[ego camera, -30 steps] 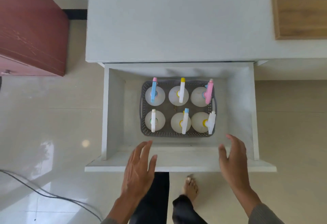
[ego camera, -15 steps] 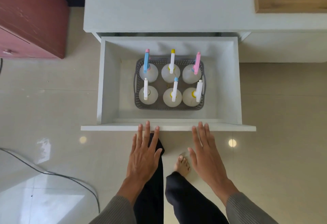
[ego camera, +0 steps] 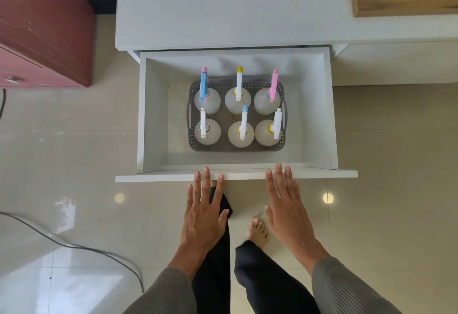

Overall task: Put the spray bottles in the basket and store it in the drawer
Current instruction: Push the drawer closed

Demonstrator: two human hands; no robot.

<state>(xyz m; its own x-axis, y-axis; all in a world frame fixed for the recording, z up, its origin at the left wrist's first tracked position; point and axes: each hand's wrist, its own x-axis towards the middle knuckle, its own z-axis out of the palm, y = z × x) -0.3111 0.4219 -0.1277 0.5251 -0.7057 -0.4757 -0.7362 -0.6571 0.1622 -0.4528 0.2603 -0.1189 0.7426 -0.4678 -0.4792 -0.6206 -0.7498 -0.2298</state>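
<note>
Six bottles [ego camera: 238, 115] stand in two rows of three in the basket [ego camera: 236, 148], which sits in the open drawer [ego camera: 151, 115] below the counter [ego camera: 230, 4]. Both hands lie flat at the drawer's front edge, the left hand [ego camera: 204, 212] left of the right hand [ego camera: 287, 211]. A cabinet [ego camera: 44, 28] stands left of the counter.

Both flat hands, left hand [ego camera: 203, 217] and right hand [ego camera: 287, 208], seemingly touch the drawer [ego camera: 322, 173].

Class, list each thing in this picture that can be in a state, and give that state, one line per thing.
drawer: pulled open
basket: inside the drawer, full
spray bottles: six, upright in the basket
left hand: open, fingertips at the drawer front
right hand: open, fingertips at the drawer front
</note>
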